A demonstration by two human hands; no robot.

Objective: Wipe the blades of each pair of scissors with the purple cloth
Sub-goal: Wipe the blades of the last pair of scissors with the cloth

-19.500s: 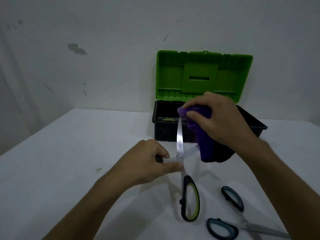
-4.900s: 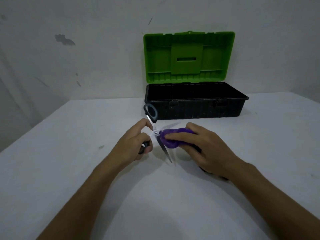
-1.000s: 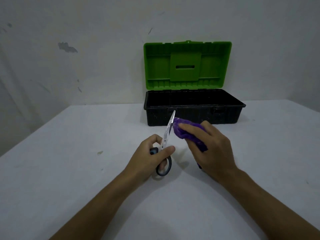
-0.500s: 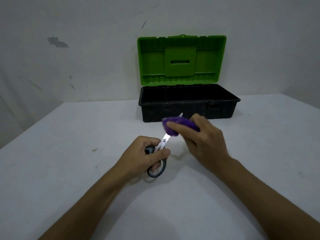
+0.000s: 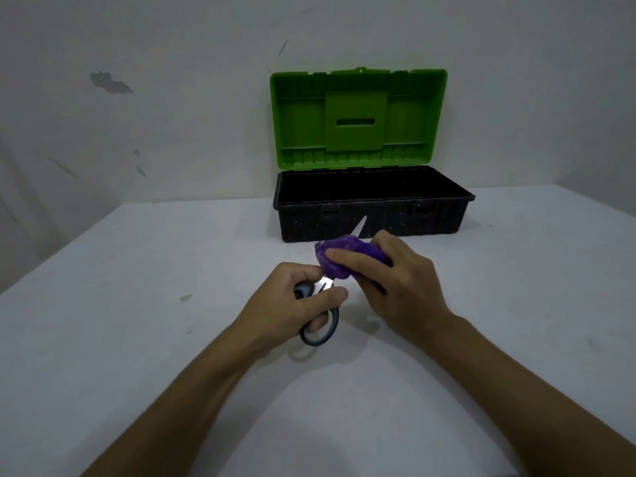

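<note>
Nearest to me, both forearms reach in over the white tabletop (image 5: 120, 339), their elbows cut off by the lower edge. The left hand (image 5: 292, 304) is curled around the grey-blue handles of the scissors (image 5: 321, 330); one loop shows below the fingers, the other is mostly buried in the grip, and only a bright sliver of metal shows at the pivot. The right hand (image 5: 395, 287) pinches the bunched purple cloth (image 5: 335, 258) around the blades, thumb on the near side, so the blades' middle is hidden and only the pointed tip pokes out beyond, aimed up and away toward the toolbox (image 5: 371, 215). Whether the blades are parted I cannot tell. Compared with half a second ago, the cloth sits lower on the blades, closer to the pivot, and more of the tip shows. Behind stands the black toolbox with its green lid (image 5: 358, 115) upright against the scuffed wall; its interior is too dark to make out.
</note>
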